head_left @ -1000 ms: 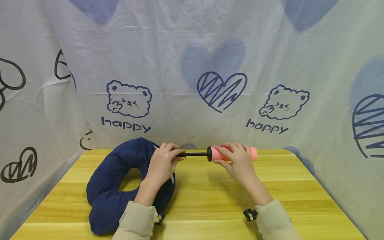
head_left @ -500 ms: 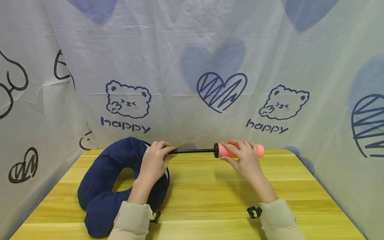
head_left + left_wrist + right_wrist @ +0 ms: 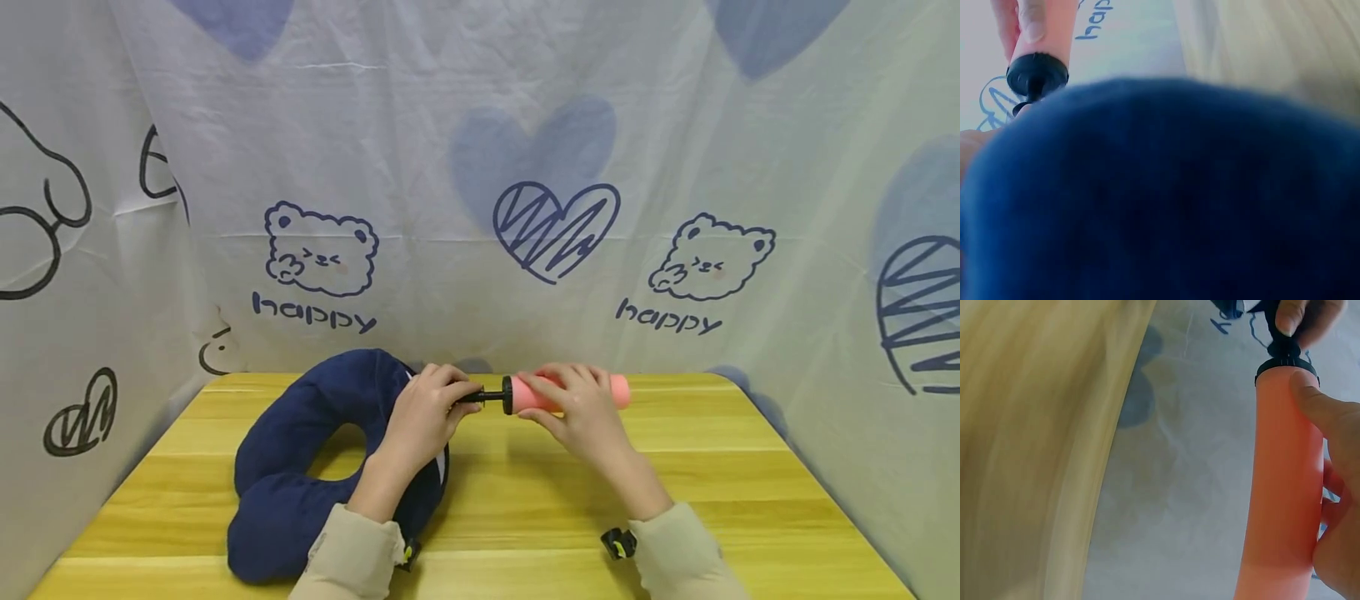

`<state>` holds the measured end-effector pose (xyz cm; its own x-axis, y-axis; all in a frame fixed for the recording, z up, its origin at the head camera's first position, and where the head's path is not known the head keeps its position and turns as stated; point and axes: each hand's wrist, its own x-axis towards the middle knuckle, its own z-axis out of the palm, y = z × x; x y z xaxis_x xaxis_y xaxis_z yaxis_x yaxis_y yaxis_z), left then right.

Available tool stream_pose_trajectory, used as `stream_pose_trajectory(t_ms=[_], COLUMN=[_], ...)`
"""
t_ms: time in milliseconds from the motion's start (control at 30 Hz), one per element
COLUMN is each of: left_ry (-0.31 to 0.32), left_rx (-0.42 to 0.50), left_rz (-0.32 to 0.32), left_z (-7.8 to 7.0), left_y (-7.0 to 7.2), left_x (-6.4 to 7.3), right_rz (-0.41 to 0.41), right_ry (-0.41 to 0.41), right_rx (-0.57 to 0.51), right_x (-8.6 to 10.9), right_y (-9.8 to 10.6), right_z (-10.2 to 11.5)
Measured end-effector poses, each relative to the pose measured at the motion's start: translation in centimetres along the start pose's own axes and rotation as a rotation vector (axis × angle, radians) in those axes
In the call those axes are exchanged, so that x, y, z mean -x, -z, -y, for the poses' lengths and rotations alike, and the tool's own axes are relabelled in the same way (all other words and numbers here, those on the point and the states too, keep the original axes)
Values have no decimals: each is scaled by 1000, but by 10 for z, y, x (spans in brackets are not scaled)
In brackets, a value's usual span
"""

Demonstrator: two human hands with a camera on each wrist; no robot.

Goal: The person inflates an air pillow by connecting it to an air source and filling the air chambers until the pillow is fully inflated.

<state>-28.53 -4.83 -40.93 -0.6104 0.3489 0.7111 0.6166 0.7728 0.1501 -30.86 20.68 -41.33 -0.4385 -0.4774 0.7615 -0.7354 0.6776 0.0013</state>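
A pink hand pump [image 3: 619,391] with a black collar and black rod lies level between the two hands above the back of the table. My right hand [image 3: 581,412] grips its pink barrel, thumb along the near side, as the right wrist view also shows. The left hand [image 3: 423,414] holds the black end of the rod, close to the navy neck pillow [image 3: 277,475]. Only a short stretch of rod shows between hand and collar. In the left wrist view the pillow [image 3: 1166,194] fills most of the picture and hides nearly all of the left hand.
A wooden table [image 3: 720,467] lies under everything. Behind it hangs a white cloth [image 3: 427,167] printed with hearts, bears and lettering, and similar cloth covers both sides. A small black device [image 3: 618,543] sits at the right wrist.
The rod was drawn farther out half a second ago and is now mostly pushed in. Both hands have come closer together, and the pillow has shifted right along with the left hand.
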Motion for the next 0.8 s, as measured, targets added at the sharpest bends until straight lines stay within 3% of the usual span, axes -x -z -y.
stream_pose_trajectory(t_ms=[200, 800], left_ry=[-25, -22], left_rx=[2, 14], left_rz=[19, -6], left_z=[-7, -7], left_y=[-4, -5], left_x=[-1, 2], right_rz=[-46, -58], right_ry=[56, 50], right_rx=[-15, -19], right_x=[0, 2], right_y=[-8, -7], right_z=[7, 10])
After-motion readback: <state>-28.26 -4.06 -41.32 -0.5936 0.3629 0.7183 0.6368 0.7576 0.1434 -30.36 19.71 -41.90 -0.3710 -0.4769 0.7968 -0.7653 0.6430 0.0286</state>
